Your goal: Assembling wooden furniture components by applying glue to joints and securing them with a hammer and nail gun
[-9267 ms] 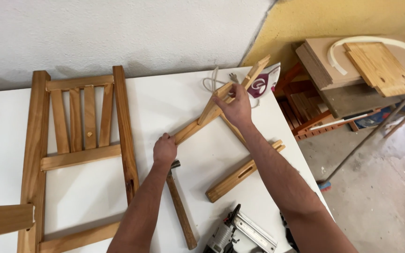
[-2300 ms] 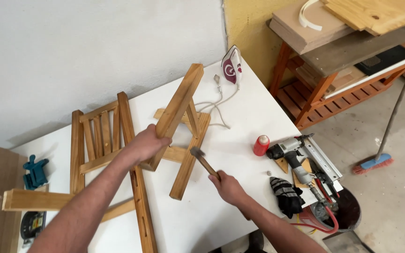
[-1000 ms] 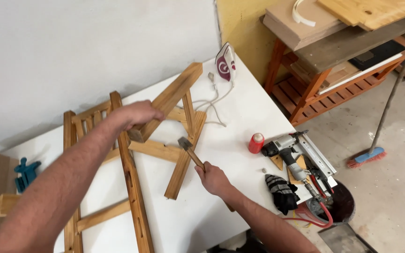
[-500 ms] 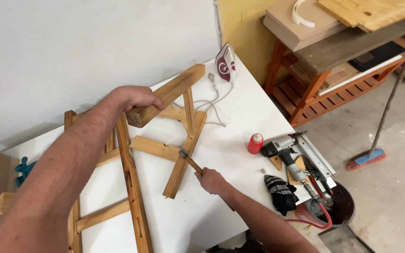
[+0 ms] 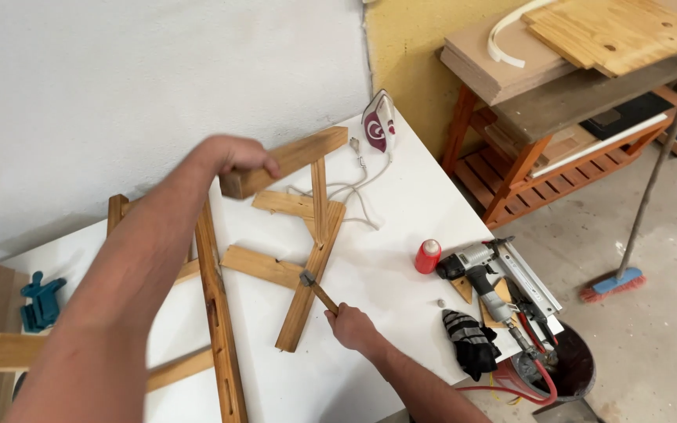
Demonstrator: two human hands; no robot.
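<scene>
My left hand [image 5: 233,157] grips the raised upper end of a wooden frame piece [image 5: 291,160], tilting that assembly of joined bars up off the white table [image 5: 385,235]. My right hand [image 5: 352,327] holds a small hammer [image 5: 317,289] by its wooden handle. The hammer's metal head rests against the long bar [image 5: 307,282] of the assembly, where a cross bar [image 5: 260,266] meets it. A wooden chair back [image 5: 217,313] with slats lies flat under my left forearm.
A red bottle [image 5: 427,256], a nail gun [image 5: 479,274] with a red hose, and a black glove [image 5: 472,341] sit at the table's right edge. A clothes iron [image 5: 378,121] stands at the far corner. A blue clamp [image 5: 41,298] lies left. Shelves with boards stand right.
My left hand has lifted the frame's upper end higher. The hammer has swung down so its head now touches the long bar's joint.
</scene>
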